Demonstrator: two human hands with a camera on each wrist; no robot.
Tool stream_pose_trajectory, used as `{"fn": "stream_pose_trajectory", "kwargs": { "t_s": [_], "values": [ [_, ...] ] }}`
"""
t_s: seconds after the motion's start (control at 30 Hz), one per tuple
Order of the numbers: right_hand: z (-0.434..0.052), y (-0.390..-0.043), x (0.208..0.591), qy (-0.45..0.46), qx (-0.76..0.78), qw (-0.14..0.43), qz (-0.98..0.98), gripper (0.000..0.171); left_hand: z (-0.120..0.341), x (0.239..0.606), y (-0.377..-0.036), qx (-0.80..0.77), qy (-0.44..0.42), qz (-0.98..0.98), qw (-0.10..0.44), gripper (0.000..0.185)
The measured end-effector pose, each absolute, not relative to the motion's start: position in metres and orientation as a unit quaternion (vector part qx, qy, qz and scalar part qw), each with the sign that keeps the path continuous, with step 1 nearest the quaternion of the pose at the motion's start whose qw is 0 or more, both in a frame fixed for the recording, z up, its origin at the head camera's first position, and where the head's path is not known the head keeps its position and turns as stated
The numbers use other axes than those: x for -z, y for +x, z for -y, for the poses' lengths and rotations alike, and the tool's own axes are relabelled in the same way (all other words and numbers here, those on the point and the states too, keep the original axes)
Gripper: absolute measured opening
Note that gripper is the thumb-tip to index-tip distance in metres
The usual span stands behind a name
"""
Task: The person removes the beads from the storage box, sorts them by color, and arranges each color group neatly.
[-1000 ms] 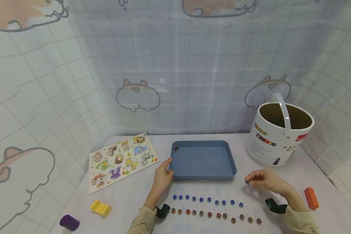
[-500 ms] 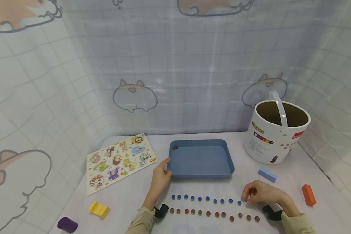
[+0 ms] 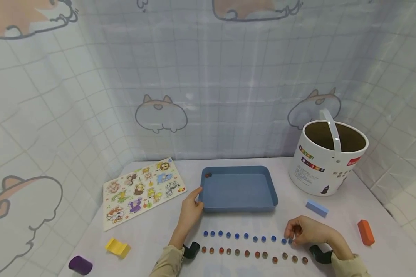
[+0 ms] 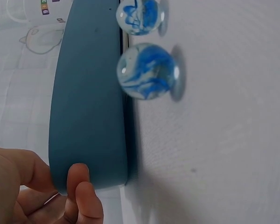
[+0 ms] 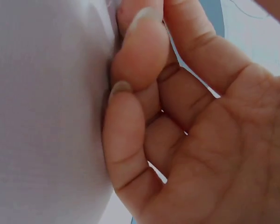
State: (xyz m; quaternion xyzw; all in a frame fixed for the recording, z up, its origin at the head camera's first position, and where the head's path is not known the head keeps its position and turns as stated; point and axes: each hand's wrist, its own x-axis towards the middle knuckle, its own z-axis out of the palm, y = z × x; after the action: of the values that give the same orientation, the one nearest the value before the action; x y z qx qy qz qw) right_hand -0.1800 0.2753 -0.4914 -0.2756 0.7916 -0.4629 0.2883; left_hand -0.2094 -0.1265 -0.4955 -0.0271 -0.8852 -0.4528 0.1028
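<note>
The near left corner of the shallow blue plastic tray is held by the left hand, fingers curled against its outer wall. The right hand is set down at the right end of the row of small blue glass marbles, fingertips curled onto the white tabletop; whether the last marble is pinched cannot be told. A row of reddish-brown marbles lies just nearer.
</note>
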Motion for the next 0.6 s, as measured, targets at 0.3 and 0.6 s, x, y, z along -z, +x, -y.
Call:
{"fn": "stream_pose_trajectory", "kwargs": {
  "t_s": [0.3, 0.6],
  "values": [
    [-0.289, -0.188, 0.475, -0.284, 0.471, 0.248, -0.797, 0.016, 0.126, 0.499, -0.212, 0.466, -0.034, 0.879, 0.095, 0.056],
    [-0.272, -0.209, 0.438, -0.328, 0.499, 0.237, -0.766, 0.022, 0.127, 0.497, -0.211, 0.465, -0.029, 0.879, 0.099, 0.055]
  ]
}}
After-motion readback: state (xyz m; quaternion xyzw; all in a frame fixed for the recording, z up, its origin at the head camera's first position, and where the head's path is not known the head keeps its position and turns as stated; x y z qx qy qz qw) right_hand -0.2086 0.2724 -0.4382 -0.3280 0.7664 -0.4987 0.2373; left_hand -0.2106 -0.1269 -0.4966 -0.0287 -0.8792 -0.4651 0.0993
